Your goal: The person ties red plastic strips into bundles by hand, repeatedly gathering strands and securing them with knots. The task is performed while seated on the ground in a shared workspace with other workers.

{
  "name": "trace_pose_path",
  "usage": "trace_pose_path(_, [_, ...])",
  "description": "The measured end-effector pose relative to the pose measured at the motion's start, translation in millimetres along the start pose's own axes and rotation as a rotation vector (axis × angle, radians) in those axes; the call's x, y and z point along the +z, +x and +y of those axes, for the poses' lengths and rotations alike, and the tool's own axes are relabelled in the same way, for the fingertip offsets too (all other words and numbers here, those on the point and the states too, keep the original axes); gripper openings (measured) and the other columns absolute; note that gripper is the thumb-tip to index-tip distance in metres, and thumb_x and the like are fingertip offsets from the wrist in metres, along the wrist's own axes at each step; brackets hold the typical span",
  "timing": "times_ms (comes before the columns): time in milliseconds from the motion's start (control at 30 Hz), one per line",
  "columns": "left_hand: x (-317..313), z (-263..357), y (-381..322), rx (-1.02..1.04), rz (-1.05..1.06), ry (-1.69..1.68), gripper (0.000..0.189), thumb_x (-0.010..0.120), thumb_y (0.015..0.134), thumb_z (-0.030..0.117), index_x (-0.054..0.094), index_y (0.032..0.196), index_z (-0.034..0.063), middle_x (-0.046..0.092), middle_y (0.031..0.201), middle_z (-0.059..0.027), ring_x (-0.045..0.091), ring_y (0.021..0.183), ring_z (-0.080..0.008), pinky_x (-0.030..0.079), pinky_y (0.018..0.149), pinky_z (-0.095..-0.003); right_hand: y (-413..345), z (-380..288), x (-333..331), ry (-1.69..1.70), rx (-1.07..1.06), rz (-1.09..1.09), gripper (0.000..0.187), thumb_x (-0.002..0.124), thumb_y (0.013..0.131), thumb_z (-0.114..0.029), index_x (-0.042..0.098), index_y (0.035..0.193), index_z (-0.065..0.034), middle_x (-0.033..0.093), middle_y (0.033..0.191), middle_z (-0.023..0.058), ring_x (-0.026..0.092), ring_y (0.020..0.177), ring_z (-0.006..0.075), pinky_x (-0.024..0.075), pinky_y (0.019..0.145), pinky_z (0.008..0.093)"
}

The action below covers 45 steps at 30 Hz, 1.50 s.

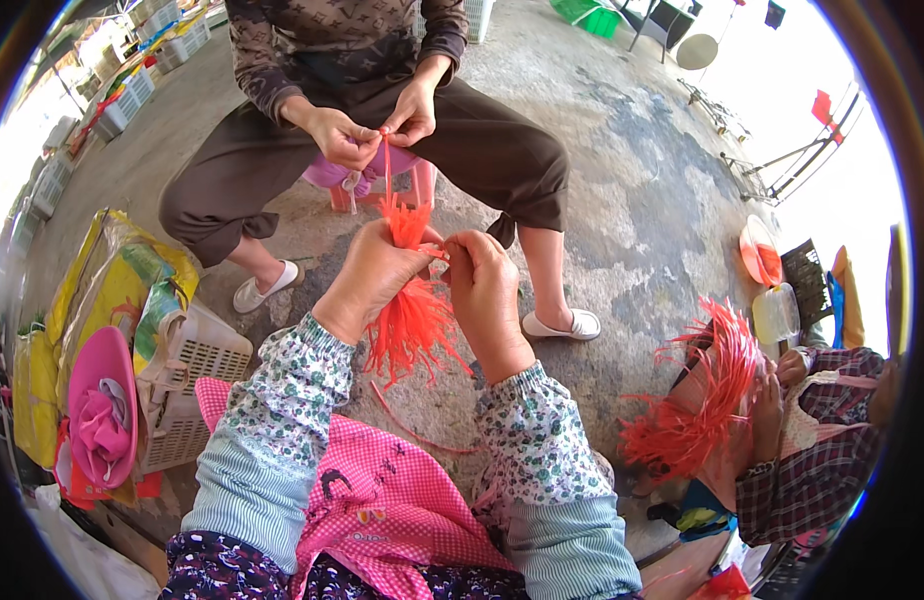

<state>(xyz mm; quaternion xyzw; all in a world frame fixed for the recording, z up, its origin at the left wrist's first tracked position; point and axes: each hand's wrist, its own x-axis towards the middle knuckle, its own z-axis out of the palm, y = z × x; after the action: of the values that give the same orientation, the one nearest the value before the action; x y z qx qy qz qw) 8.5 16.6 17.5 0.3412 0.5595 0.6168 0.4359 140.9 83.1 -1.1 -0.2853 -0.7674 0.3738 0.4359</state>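
My left hand (376, 274) is closed around the middle of a bundle of red plastic strips (409, 330). Its frayed ends fan out above and below my grip. With thumb and fingertips, my right hand (481, 289) pinches a short red strip (436, 253) at the bundle's side; the exact grip is partly hidden by the fingers. From the bundle's top a thin red cord (388, 166) runs up to the hands (379, 135) of a person seated opposite, who pinches its upper end.
A white plastic crate (199, 360) stands at left with yellow sacks (94, 300) and a pink hat (102, 420). At right, another person (799, 442) has a large pile of red strips (702, 397) over the lap. A loose strip (409, 427) lies on the concrete floor (612, 247).
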Motion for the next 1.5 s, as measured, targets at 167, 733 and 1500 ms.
trace_pose_path(167, [-0.7,2.6,0.6,0.062,-0.015,0.133,0.009,0.067,0.086,0.001,0.067,0.095,-0.0022,0.066,0.087,-0.0032,0.061,0.076,-0.0099,0.051,0.068,-0.0237,1.1,-1.4,1.1,0.364,0.349,-0.053,0.009,0.06,0.092,-0.004,0.062,0.095,0.0045,0.066,0.077,0.0096,0.065,0.062,0.0154,0.0515,0.055,0.0292])
trace_pose_path(733, [-7.5,15.0,-6.6,0.079,-0.13,0.18,0.011,0.072,0.085,0.006,0.072,0.094,-0.0001,0.067,0.082,0.0004,0.06,0.073,-0.0065,0.049,0.066,-0.0222,14.2,7.1,-35.6,0.903,0.707,-0.437,0.011,0.067,0.091,-0.01,0.065,0.091,0.0011,0.067,0.08,0.0054,0.066,0.063,0.0114,0.0567,0.059,0.0239])
trace_pose_path(1500, [-3.5,1.3,-2.7,0.089,-0.173,0.033,0.017,0.067,0.091,0.017,0.063,0.099,0.003,0.062,0.081,0.0003,0.059,0.068,-0.0068,0.048,0.061,-0.021,11.0,3.8,-22.3,0.723,0.486,-0.274,0.015,0.061,0.096,-0.014,0.063,0.092,0.0012,0.065,0.078,0.0034,0.062,0.063,0.0087,0.051,0.058,0.0222])
